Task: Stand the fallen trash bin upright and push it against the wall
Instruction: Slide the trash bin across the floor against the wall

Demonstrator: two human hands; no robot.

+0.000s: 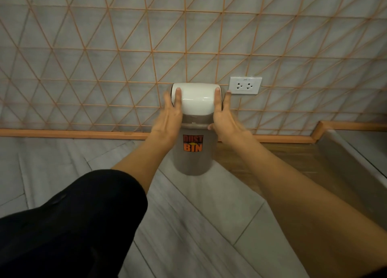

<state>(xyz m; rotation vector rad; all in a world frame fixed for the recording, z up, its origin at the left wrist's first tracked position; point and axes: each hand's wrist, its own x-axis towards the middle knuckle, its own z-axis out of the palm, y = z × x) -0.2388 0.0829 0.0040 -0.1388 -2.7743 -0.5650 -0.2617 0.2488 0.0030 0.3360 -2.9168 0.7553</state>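
The trash bin [193, 160] stands upright on the floor, a grey-brown cylinder with an orange "DUST BIN" label and a white domed lid [195, 98]. Its back sits at or very near the wall [125, 58], which is grey with an orange triangular lattice. My left hand [170, 114] lies flat against the bin's left side, fingers stretched up along the lid. My right hand [223, 116] presses the right side the same way, fingers straight and slightly spread. Neither hand wraps around the bin.
A white double power socket [245, 85] is on the wall just right of the lid. An orange skirting board [73, 133] runs along the wall's base. At the right, a raised grey ledge [356, 158] borders a wooden floor strip [282, 158]. My dark-clothed knee [69, 221] fills the lower left.
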